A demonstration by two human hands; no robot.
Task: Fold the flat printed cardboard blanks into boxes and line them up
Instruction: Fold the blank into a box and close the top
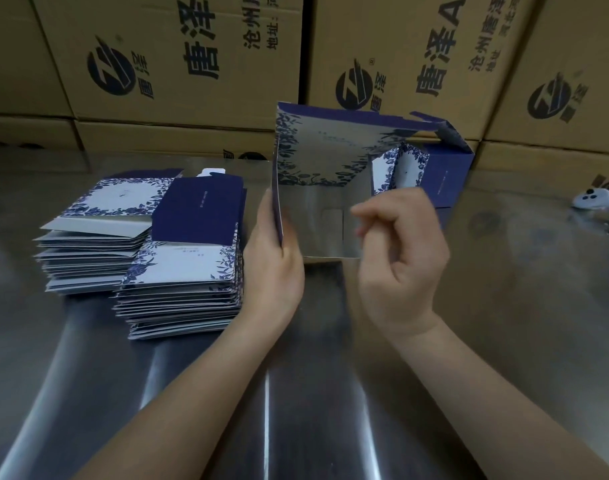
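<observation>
Hands are engaged at mid-frame: the half-folded box point(317, 150) is gripped at its left wall by the left hand point(275, 258), the right hand point(400, 251) is curled with nothing visibly held, and this light, crease-prone card is judged best taken by panel edges.

Your table point(504, 271) is shiny, smooth metal. The half-folded box point(331, 150) in front of you is thin smooth card, plain grey inside. The big cartons point(192, 64) behind are dull brown cardboard.
</observation>
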